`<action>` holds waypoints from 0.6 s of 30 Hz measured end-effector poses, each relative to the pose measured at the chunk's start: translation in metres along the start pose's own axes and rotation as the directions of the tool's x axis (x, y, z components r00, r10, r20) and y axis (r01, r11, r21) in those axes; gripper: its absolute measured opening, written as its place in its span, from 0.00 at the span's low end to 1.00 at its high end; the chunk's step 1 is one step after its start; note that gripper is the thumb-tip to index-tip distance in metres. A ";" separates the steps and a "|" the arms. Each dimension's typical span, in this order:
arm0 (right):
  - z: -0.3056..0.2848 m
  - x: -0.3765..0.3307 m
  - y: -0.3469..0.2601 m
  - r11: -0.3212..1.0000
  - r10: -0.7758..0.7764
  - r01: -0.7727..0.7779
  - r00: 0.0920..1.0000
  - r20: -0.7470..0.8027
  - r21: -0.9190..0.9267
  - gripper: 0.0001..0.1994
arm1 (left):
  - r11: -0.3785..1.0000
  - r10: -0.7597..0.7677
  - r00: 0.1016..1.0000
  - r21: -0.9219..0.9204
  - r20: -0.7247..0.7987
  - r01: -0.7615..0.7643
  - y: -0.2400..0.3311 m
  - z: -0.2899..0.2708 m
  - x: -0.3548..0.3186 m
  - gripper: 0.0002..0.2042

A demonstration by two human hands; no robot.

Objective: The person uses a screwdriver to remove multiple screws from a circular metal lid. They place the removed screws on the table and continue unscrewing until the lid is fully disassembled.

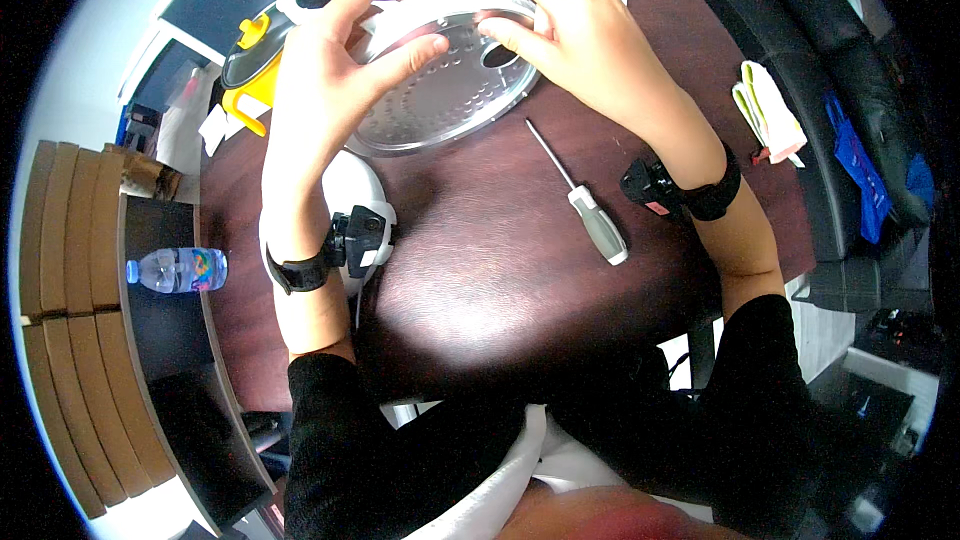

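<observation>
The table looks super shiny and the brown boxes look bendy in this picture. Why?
Head view: light bounces off the near middle of the table as white glare; the wide fisheye lens curves the brown boxes near the left rim.

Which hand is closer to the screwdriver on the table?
Right. The right hand is just beyond the tip of the screwdriver, holding the silvery disc; the left hand is farther away, at the disc's left side.

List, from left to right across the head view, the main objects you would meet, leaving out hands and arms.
Cardboard boxes, clear bottle, yellow-handled container, shiny disc, screwdriver, folded cloth, blue fabric.
</observation>
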State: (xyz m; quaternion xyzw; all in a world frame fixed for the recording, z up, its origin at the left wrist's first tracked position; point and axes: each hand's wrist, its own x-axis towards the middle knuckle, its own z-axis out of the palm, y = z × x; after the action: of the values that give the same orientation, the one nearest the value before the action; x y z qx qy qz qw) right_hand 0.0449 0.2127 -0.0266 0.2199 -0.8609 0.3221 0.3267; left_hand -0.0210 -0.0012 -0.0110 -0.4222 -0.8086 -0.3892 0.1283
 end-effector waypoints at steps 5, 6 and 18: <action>0.000 0.007 0.016 0.998 0.058 -0.056 0.995 0.083 -0.027 0.16 | 0.995 -0.043 0.999 0.089 -0.003 0.043 -0.012 -0.007 0.003 0.20; 0.002 0.005 0.022 0.998 0.059 -0.056 0.995 0.078 -0.042 0.16 | 0.996 -0.043 0.999 0.081 -0.012 0.044 -0.013 -0.007 0.003 0.20; 0.016 -0.001 0.023 0.998 0.049 -0.050 0.999 -0.023 -0.031 0.09 | 0.982 -0.161 0.984 0.117 0.082 0.151 -0.015 -0.016 0.000 0.21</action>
State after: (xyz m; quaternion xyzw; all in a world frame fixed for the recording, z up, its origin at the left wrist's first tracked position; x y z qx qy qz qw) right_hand 0.0251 0.2177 -0.0466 0.1896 -0.8673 0.3191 0.3316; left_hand -0.0344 -0.0181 -0.0088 -0.3672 -0.8645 -0.3330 0.0836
